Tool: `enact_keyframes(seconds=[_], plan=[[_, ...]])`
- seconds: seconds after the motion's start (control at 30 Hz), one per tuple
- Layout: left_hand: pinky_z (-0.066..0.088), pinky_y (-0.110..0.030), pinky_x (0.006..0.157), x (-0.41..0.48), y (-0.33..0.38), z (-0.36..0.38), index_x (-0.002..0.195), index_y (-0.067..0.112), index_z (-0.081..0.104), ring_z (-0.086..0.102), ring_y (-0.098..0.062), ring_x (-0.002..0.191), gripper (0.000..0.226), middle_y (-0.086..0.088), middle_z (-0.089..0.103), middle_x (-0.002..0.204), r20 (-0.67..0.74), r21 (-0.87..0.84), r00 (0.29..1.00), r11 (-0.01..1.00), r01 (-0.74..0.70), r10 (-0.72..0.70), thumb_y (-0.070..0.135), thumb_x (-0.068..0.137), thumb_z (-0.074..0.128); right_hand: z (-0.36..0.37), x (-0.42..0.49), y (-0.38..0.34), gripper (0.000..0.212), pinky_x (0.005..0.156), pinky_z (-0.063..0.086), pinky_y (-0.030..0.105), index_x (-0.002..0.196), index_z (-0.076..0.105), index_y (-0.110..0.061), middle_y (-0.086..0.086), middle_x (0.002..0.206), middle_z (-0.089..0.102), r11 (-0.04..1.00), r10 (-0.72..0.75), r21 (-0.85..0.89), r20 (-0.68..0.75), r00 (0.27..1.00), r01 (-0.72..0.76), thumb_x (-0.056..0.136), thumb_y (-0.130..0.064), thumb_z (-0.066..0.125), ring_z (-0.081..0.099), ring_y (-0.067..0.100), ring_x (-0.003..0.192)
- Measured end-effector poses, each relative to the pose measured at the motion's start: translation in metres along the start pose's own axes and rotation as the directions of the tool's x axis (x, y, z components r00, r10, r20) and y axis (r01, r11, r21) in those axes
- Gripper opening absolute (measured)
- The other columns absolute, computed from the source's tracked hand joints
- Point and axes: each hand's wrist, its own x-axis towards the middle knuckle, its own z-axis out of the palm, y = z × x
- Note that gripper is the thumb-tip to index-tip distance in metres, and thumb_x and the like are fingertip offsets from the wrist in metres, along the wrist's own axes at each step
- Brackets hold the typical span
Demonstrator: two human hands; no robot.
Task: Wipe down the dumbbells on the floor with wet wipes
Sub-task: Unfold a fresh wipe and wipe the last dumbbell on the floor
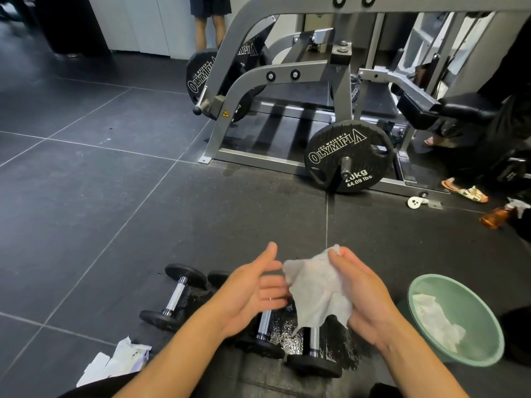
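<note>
Three black dumbbells with chrome handles lie side by side on the dark floor: a left one, a middle one and a right one, the last two partly hidden under my hands. My right hand grips a crumpled white wet wipe above them. My left hand is spread beside the wipe, its fingertips blurred at the wipe's edge. A wet patch glistens on the floor between the middle and right dumbbells.
A green basin holding used wipes stands at the right. Torn white wipe packets lie at the lower left. A grey weight machine with black plates stands ahead. An amber spray bottle and sandalled feet are at the right.
</note>
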Motion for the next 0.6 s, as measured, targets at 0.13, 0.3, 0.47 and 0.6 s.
enact_keyframes(seconds=[0.13,0.3,0.47,0.6], plan=[[0.05,-0.051,0.111,-0.007,-0.013,0.013,0.135,0.003,0.065,0.066,-0.038,0.123,0.064,-0.025,0.068,0.133,0.197,0.025,0.974,0.994,0.105,-0.108,0.052,0.095,0.068,0.001,-0.001,-0.002,0.01,0.082,0.055,0.044,0.095,0.06,-0.015,0.019,0.097,0.068,0.999,-0.013,0.052,0.039,0.999,0.011,0.099,-0.024,0.06,0.068,0.03,0.089],[0.05,-0.052,0.109,-0.005,-0.003,0.004,0.13,0.003,0.067,0.068,-0.033,0.123,0.035,-0.019,0.072,0.129,0.114,-0.021,0.983,0.99,-0.142,0.143,0.021,0.1,0.066,-0.006,0.001,-0.006,0.018,0.074,0.058,0.039,0.112,0.062,-0.005,0.022,0.107,0.071,0.993,-0.048,-0.109,0.044,0.998,0.053,0.1,-0.018,0.058,0.07,0.03,0.091],[0.05,-0.057,0.108,-0.005,0.002,-0.002,0.117,0.014,0.076,0.069,-0.04,0.118,0.02,-0.014,0.078,0.116,-0.041,0.184,0.961,0.948,-0.261,0.272,0.02,0.102,0.064,-0.011,0.001,-0.005,0.022,0.059,0.058,0.032,0.117,0.062,-0.004,0.024,0.097,0.075,0.953,-0.034,-0.299,0.066,0.997,0.052,0.095,-0.004,0.064,0.072,0.029,0.076],[0.052,-0.052,0.103,-0.007,0.004,-0.005,0.114,0.014,0.075,0.071,-0.038,0.115,0.018,-0.014,0.079,0.112,-0.066,0.232,0.946,0.927,-0.294,0.317,0.018,0.104,0.061,-0.012,0.002,-0.003,0.017,0.052,0.043,0.027,0.106,0.068,-0.005,0.018,0.068,0.066,0.926,-0.103,-0.365,0.005,0.995,0.098,0.091,-0.01,0.072,0.057,0.024,0.053]])
